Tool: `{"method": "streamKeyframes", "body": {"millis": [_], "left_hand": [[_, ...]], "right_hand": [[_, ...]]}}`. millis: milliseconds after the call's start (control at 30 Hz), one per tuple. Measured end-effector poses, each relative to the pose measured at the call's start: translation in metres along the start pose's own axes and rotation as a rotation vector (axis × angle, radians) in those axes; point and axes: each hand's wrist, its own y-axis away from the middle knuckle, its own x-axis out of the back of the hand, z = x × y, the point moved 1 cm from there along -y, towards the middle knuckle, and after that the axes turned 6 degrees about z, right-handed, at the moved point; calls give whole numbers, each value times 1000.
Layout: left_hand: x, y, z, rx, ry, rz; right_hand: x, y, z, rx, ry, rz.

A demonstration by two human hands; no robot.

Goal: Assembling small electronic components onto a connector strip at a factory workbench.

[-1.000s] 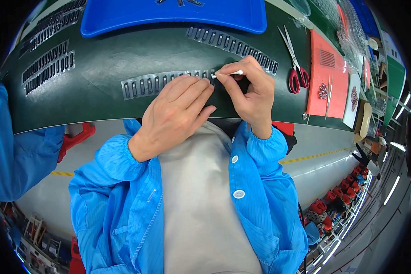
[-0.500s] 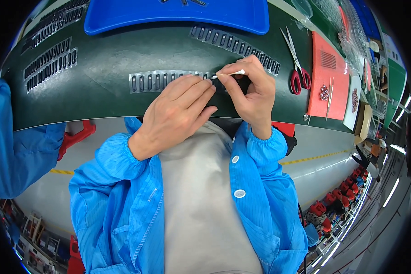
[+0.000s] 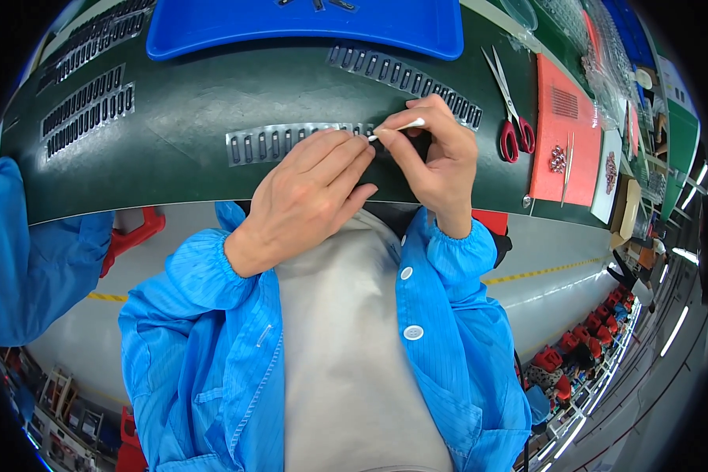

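Note:
A clear strip (image 3: 254, 148) carrying a row of small dark oblong parts lies on the dark green table in front of me. My left hand (image 3: 311, 189) rests flat over its right portion, fingers stretched out and close together, covering several of the parts. Pinched between thumb and forefinger of my right hand (image 3: 436, 161) is a cotton swab (image 3: 409, 124). One white tip points up and to the right; the other meets the strip just beside my left fingertips. Part of the strip's right end is hidden under my right hand.
Beyond my hands lie another part strip (image 3: 405, 75) and a blue tray (image 3: 307, 43). More strips (image 3: 89, 114) sit at left. Right of me are red-handled scissors (image 3: 511, 118) and a red mat (image 3: 554, 169) bearing tweezers and small metallic pieces. A co-worker's blue sleeve (image 3: 12, 252) is at far left.
The strip and both my hands have shifted very slightly to the right. The swab remains in my right fingers with its tip at the strip.

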Motion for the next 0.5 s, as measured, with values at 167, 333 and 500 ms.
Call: {"method": "streamKeyframes", "body": {"millis": [167, 333, 500], "left_hand": [[7, 2, -7, -40, 77, 42], [7, 3, -5, -2, 17, 17], [7, 3, -5, -1, -4, 11]], "right_hand": [[-4, -4, -2, 35, -56, 16], [-3, -1, -1, 91, -20, 1], [-6, -1, -1, 100, 21, -2]]}}
